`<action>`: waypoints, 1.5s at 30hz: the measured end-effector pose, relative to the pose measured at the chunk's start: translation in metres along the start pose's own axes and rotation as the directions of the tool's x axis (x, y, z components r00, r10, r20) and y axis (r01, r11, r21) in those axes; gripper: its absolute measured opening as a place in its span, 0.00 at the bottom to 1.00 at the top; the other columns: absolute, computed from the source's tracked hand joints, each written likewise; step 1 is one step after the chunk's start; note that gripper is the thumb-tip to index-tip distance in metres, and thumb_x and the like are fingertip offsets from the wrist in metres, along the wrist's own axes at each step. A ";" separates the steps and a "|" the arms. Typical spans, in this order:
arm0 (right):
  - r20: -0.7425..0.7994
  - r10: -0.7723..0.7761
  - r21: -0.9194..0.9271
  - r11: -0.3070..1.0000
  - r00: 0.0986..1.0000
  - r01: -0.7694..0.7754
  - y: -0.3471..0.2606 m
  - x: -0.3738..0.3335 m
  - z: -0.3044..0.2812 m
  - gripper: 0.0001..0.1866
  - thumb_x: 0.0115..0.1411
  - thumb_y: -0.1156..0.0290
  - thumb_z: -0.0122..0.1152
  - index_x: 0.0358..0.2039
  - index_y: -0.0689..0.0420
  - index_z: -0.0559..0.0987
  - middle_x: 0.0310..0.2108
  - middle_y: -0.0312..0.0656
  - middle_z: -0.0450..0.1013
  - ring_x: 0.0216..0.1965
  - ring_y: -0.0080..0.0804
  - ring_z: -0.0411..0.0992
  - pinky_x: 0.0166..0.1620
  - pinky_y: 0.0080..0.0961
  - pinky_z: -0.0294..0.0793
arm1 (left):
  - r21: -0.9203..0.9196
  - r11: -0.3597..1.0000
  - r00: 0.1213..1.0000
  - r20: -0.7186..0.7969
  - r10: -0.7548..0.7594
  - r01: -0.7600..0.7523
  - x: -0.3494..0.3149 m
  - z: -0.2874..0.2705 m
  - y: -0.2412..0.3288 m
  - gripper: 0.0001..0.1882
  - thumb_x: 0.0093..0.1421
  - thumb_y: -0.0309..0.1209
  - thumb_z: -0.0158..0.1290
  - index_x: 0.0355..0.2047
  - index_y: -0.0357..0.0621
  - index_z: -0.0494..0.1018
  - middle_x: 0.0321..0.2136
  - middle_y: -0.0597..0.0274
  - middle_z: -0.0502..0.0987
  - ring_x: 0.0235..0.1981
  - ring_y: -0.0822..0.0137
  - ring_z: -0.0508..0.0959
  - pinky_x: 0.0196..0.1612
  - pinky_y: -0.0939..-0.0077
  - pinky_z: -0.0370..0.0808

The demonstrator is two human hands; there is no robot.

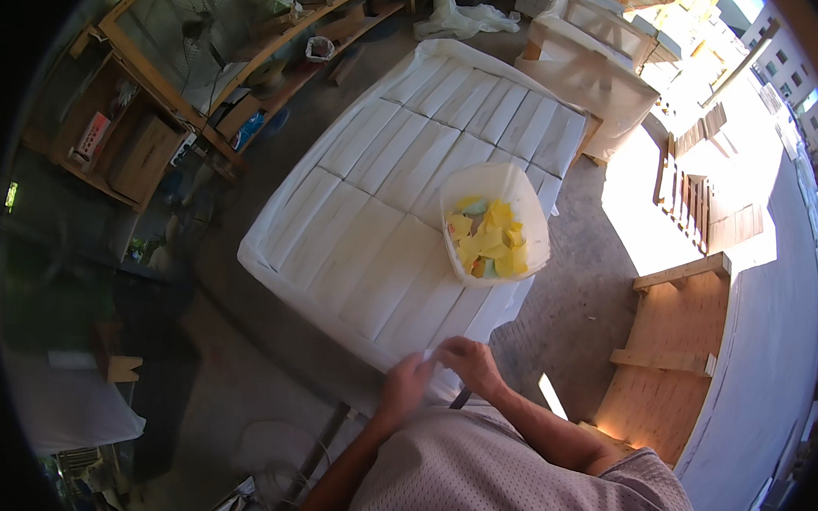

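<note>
My left hand and my right hand meet in front of my body, at the near edge of a stack of white packages. The fingers of both are drawn together around something small and whitish, too small to make out. Motion blurs the left hand slightly. On the stack, beyond my right hand, stands a translucent white plastic tub holding crumpled yellow and pale green scraps. Whitish wrap runs along the sides of the stack.
Wooden shelving with boxes and clutter lines the far left. A film-wrapped load stands beyond the stack on the right. Nearer on the right is a wooden panel with crossbars. A white-covered surface is at left.
</note>
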State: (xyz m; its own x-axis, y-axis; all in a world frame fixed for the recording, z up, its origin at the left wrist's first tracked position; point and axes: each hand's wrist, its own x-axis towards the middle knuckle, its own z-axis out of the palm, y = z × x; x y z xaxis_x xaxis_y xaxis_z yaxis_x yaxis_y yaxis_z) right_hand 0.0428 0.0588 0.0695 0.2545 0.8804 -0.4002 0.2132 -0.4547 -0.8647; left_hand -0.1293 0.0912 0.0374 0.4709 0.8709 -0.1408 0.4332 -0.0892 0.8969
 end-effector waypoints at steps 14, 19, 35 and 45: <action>0.039 0.005 0.061 0.998 0.999 -0.008 0.001 0.005 -0.028 0.16 0.59 0.60 0.60 0.38 0.60 0.82 0.31 0.45 0.80 0.34 0.34 0.78 0.41 0.28 0.75 | -0.315 0.901 0.954 0.129 -0.270 0.297 0.034 0.008 0.053 0.12 0.65 0.31 0.50 0.45 0.37 0.75 0.24 0.65 0.76 0.20 0.77 0.71 0.22 0.80 0.68; -0.036 -0.082 0.037 0.996 0.996 0.083 -0.004 0.004 -0.037 0.12 0.62 0.66 0.58 0.34 0.63 0.81 0.30 0.45 0.79 0.31 0.33 0.77 0.37 0.29 0.75 | -0.192 0.962 0.980 0.050 -0.190 0.196 0.043 0.014 0.066 0.11 0.64 0.31 0.53 0.41 0.37 0.75 0.23 0.64 0.76 0.19 0.76 0.72 0.23 0.79 0.69; -0.387 0.105 0.373 0.926 0.916 0.051 0.018 0.021 -0.070 0.12 0.62 0.65 0.57 0.33 0.63 0.80 0.27 0.39 0.78 0.28 0.25 0.74 0.33 0.22 0.72 | -0.171 0.966 0.974 0.154 -0.166 0.192 0.095 0.033 0.082 0.08 0.65 0.31 0.51 0.34 0.37 0.71 0.21 0.62 0.77 0.16 0.75 0.72 0.20 0.79 0.69; -0.626 0.199 0.604 0.735 0.754 0.308 0.042 0.027 -0.129 0.09 0.63 0.68 0.61 0.33 0.61 0.78 0.26 0.36 0.75 0.24 0.20 0.71 0.27 0.17 0.67 | 0.289 0.938 0.965 -0.123 0.234 -0.191 0.225 0.048 0.080 0.11 0.61 0.33 0.52 0.39 0.36 0.73 0.20 0.58 0.76 0.20 0.65 0.75 0.27 0.70 0.73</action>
State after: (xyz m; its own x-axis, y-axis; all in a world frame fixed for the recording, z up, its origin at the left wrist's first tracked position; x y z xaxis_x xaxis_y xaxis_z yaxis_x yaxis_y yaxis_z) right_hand 0.1802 0.0462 0.0617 0.8252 0.4886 -0.2835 -0.3347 0.0185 -0.9422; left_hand 0.0481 0.2573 0.0574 0.4612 0.8785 0.1250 0.5386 -0.3891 0.7474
